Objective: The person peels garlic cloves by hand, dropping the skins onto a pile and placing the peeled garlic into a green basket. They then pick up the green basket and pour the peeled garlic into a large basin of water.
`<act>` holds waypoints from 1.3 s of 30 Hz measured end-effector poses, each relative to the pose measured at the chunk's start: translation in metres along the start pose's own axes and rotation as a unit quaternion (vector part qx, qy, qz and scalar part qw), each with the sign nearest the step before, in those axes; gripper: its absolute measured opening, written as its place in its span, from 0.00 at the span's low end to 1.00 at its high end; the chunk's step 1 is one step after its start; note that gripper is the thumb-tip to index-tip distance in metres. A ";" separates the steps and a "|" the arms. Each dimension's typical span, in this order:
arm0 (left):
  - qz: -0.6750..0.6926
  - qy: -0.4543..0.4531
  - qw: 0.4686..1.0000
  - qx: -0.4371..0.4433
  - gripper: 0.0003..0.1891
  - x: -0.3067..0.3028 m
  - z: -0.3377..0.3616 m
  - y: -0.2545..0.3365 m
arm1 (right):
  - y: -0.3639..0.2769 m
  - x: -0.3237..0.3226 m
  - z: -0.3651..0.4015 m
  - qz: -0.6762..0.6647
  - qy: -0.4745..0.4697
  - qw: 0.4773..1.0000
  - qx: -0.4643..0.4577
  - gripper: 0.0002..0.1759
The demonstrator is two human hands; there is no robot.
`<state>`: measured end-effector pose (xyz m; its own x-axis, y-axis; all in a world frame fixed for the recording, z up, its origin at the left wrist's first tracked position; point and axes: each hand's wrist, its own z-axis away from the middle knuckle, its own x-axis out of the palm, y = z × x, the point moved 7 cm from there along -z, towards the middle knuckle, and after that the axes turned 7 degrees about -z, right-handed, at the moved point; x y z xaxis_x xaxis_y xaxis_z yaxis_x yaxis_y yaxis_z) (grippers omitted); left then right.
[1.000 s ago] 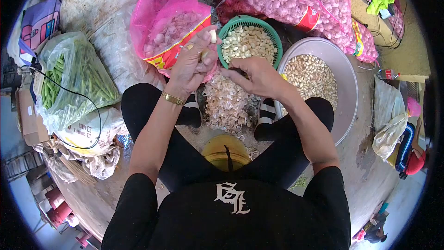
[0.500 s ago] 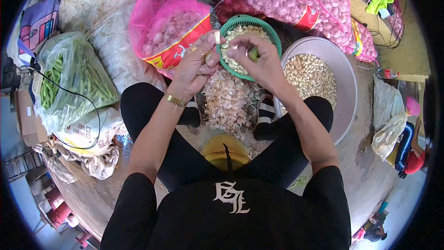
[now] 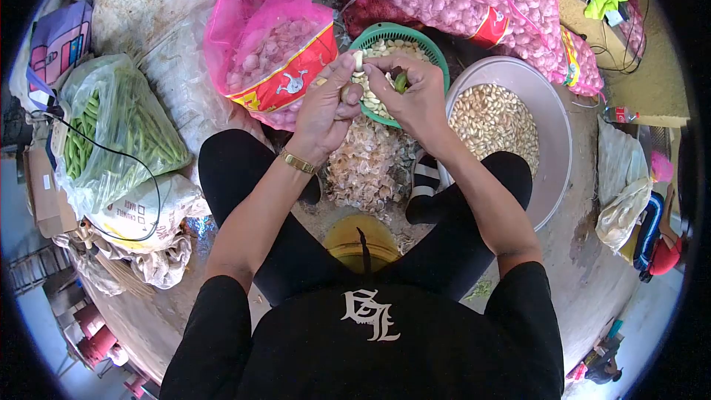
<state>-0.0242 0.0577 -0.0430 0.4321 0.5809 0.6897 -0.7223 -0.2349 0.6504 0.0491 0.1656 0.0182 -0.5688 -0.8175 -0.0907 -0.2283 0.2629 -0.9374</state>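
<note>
My left hand [image 3: 324, 115] is closed, with a pale peeled garlic clove [image 3: 358, 61] pinched between thumb and forefinger. Close beside it, my right hand [image 3: 418, 96] has its thumb and fingertips at the clove. A small green object [image 3: 401, 81] shows inside the curled right fingers; its kind is mostly hidden. Both hands are above the near side of a green plastic basket [image 3: 442, 59] that holds peeled cloves [image 3: 379, 104]. Below them, a heap of papery garlic skins [image 3: 363, 170] lies on the floor between my feet.
A pink mesh bag [image 3: 229, 30] of garlic stands open at left. At right, a large pale basin [image 3: 555, 141] holds many unpeeled cloves [image 3: 495, 122]. Full garlic sacks [image 3: 518, 22] are stacked behind. A plastic bag of green beans [image 3: 122, 122] lies far left.
My right hand has moved left and its fingertips have closed in on the clove. My left hand has shifted slightly right and still pinches the clove.
</note>
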 end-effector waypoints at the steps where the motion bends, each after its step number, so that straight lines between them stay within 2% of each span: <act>1: -0.004 0.000 1.000 0.000 0.15 0.000 0.000 0.000 | 0.001 0.000 0.000 -0.001 0.002 1.000 0.010 0.08; 5: -0.012 -0.002 1.000 0.000 0.15 -0.002 -0.001 -0.003 | -0.001 -0.002 -0.002 0.009 0.010 1.000 -0.002 0.08; 7: -0.016 0.009 1.000 -0.009 0.12 -0.001 -0.001 -0.003 | 0.007 -0.002 -0.002 0.005 0.008 0.998 0.054 0.09; 8: -0.016 0.009 1.000 -0.008 0.12 -0.002 -0.001 -0.003 | 0.008 -0.002 -0.002 0.005 0.009 0.998 0.054 0.09; 11: -0.019 -0.014 1.000 -0.020 0.15 0.001 -0.002 -0.002 | 0.014 -0.005 -0.003 -0.004 0.014 0.996 0.088 0.09; 14: -0.077 0.019 0.997 -0.019 0.15 0.001 0.001 0.000 | 0.008 -0.007 -0.004 0.039 0.009 0.998 0.038 0.08; 17: -0.157 0.047 0.986 0.021 0.14 -0.001 0.000 0.006 | 0.001 -0.005 -0.005 0.055 0.003 0.998 -0.014 0.08; 19: -0.147 0.066 0.986 0.042 0.13 0.004 0.002 0.013 | 0.016 -0.008 -0.003 0.014 0.014 0.995 0.099 0.07; 20: -0.147 0.066 0.986 0.042 0.13 0.004 0.002 0.013 | 0.016 -0.010 -0.003 0.014 0.014 0.995 0.098 0.07; 22: -0.136 0.037 0.989 0.042 0.12 0.005 0.001 0.011 | 0.028 -0.010 -0.002 -0.084 0.023 0.980 0.177 0.07; 26: -0.139 0.038 0.989 0.045 0.13 0.005 -0.001 0.011 | 0.035 -0.008 -0.001 -0.151 0.044 0.971 0.179 0.08; 29: -0.178 0.067 0.979 0.067 0.13 0.003 0.000 0.013 | 0.033 -0.008 -0.001 -0.098 0.028 0.978 0.180 0.09; 31: -0.216 0.056 0.971 0.087 0.13 0.002 -0.001 0.015 | 0.016 -0.004 -0.004 -0.045 -0.012 0.990 0.136 0.09; 37: -0.260 0.038 0.959 0.105 0.16 0.005 0.000 0.017 | 0.030 -0.007 -0.005 -0.070 0.014 0.993 0.098 0.11; 39: -0.266 0.031 0.957 0.109 0.15 0.005 0.000 0.018 | 0.035 -0.008 -0.005 -0.065 0.010 0.991 0.116 0.10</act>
<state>-0.0356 0.0562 -0.0280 0.6693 0.7076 0.2267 -0.2761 -0.0464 0.9600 0.0418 0.1841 -0.0121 -0.5619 -0.8262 0.0401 -0.1134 0.0288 -0.9931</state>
